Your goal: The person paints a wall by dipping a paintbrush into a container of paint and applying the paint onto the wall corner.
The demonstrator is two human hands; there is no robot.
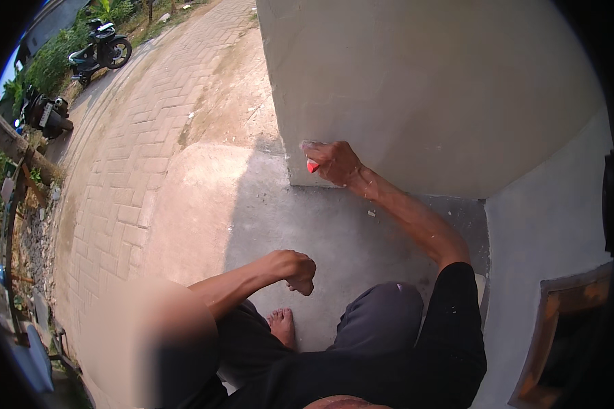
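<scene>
My right hand (338, 163) is closed around a small tool with a red handle (312, 166), at the lower left corner of the plastered wall (430, 95). A pale part of the tool shows by the fingertips, close against the wall; its exact kind is hard to make out. Below and to the left, my left hand (300, 271) hangs in front of my knee with its fingers curled in. Nothing shows in it, and it touches neither wall nor floor.
Under me lies a grey concrete floor (273, 225), partly sunlit, with small bits of debris. A paved path (129, 170) runs along the left, with a parked motorbike (102, 51) at the far left. To the right stand a white wall (525, 218) and a wooden frame (546, 327).
</scene>
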